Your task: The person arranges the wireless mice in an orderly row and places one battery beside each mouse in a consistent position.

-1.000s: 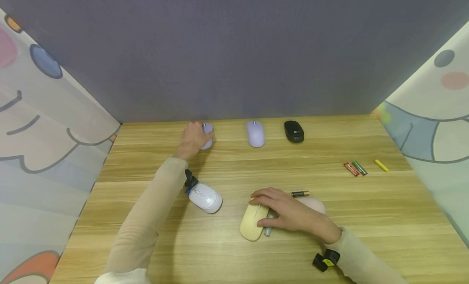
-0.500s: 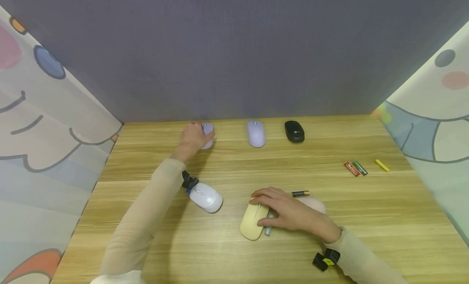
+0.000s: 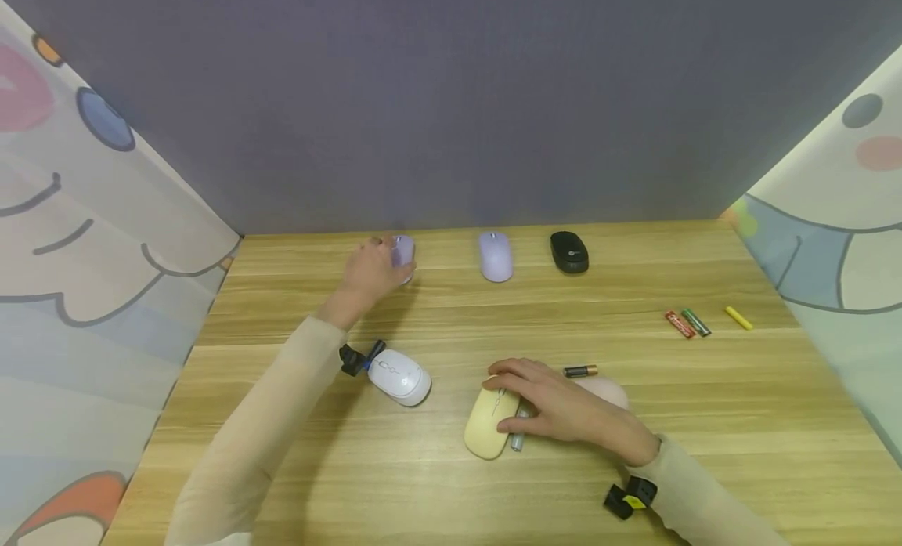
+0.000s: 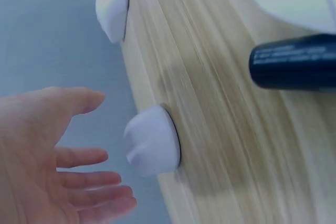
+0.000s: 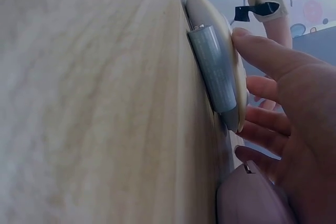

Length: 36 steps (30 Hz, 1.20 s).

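Observation:
My left hand point(image 3: 369, 272) is beside the leftmost lavender mouse point(image 3: 404, 252) at the table's back edge. In the left wrist view a gap separates its extended fingers from that mouse point(image 4: 153, 142). My right hand point(image 3: 553, 401) rests on the front part of a yellow mouse point(image 3: 486, 428), thumb along the right side and fingertips over the front. A grey battery point(image 3: 517, 436) lies against this mouse's right side; the right wrist view shows the battery point(image 5: 212, 66) close up. Under the right wrist a pale pink mouse point(image 3: 607, 391) is partly hidden.
A white mouse point(image 3: 399, 377) lies near the left forearm. Another lavender mouse point(image 3: 496, 256) and a black mouse point(image 3: 569, 252) line the back edge. Red point(image 3: 680, 324), green point(image 3: 696, 323) and yellow point(image 3: 738, 318) batteries lie at right; a black battery point(image 3: 581, 370) is by the right hand.
My left hand has drawn slightly back and left from the leftmost lavender mouse, uncovering more of it. My right hand stays on the yellow mouse. The head view has shifted a little.

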Motion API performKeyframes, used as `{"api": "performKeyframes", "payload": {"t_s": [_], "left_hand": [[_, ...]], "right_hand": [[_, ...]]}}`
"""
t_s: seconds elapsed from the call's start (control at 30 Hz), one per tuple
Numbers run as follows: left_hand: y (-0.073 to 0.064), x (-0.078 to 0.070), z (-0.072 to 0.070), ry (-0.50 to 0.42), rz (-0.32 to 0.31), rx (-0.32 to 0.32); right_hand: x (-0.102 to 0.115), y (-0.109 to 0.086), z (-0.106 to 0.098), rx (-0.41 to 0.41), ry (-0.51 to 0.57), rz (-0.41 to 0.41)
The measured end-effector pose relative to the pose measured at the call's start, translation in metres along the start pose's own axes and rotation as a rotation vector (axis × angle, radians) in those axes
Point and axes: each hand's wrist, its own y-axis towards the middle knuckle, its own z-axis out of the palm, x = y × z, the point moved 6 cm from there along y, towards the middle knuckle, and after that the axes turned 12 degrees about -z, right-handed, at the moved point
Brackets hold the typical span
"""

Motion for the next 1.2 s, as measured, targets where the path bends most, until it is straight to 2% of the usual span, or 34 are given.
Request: {"api": "performKeyframes", "payload": {"t_s": [0.23, 0.53, 0.8, 1.2], "left_hand": [[-0.017, -0.001, 0.000, 0.009, 0.114, -0.021], [-0.045, 0.006, -0.007, -0.099, 0.208, -0.066], [-0.068, 0.008, -0.011, -0.064, 0.276, -0.071], [-0.103, 0.008, -0.011, -0.085, 0.422, -0.141]], "right_hand": [[0.002, -0.002, -0.005, -0.030, -0.020, -0.017], [0.001, -0.010, -0.010, -0.053, -0.047, -0.012], [-0.002, -0.016, -0.016, -0.075, -0.076, -0.018], [-0.008, -0.028, -0.025, -0.106, -0.095, 0.017]]}}
